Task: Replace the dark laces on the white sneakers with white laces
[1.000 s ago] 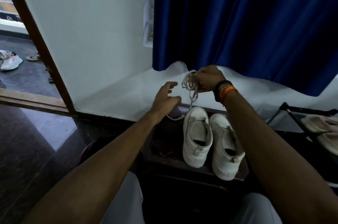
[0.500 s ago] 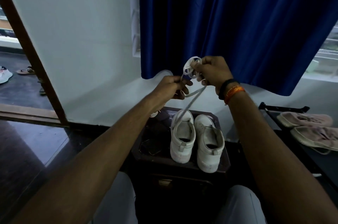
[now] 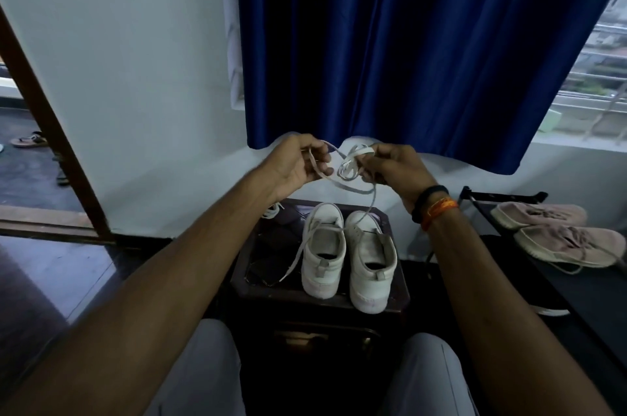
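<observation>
Left hand (image 3: pixel 298 162) rose, pinching white lace (image 3: pixel 349 166) with right hand (image 3: pixel 395 167).

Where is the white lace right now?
Head view, centre: the white lace is held between both hands above the white sneakers, one end trailing down to them.

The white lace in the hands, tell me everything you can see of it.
The white lace is a flat, cloth-like strip, held up above the pair of white sneakers. The right hand grips a coiled bunch of it; the left hand pinches a strand drawn from that bunch. A loose length sags between the hands, then trails down across the sneakers, its end lying on the dark stool beside the left shoe.
</observation>
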The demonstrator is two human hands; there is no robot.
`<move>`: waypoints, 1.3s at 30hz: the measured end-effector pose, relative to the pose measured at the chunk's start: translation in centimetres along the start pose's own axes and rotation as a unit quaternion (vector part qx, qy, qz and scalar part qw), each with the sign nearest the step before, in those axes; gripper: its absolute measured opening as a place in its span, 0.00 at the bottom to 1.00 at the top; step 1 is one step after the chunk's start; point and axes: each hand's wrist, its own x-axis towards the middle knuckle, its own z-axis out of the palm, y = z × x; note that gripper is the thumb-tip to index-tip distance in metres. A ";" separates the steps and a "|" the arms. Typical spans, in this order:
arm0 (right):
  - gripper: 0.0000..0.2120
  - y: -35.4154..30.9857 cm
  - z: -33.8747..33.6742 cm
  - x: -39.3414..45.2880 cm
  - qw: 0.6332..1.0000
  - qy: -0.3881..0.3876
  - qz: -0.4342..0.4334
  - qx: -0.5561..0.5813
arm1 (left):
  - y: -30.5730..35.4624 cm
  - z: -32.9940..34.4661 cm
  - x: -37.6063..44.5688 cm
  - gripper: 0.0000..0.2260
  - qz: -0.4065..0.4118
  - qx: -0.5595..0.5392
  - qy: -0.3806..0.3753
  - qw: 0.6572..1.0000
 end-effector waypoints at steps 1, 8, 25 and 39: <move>0.07 -0.2 -0.3 0.1 1.000 0.000 -0.004 0.001 | 0.5 0.0 0.0 0.11 0.007 -0.004 0.011 1.000; 0.06 -0.2 -2.4 -0.5 0.994 0.029 0.053 0.096 | 2.3 -2.2 0.5 0.06 0.009 0.115 0.128 0.985; 0.10 5.0 -2.6 -1.5 0.963 -0.047 0.214 -0.154 | 2.9 0.8 0.9 0.08 0.001 0.093 0.051 0.994; 0.11 -2.9 0.5 -0.7 0.981 -0.103 0.075 0.145 | 2.7 7.2 0.7 0.02 0.026 0.071 0.004 0.997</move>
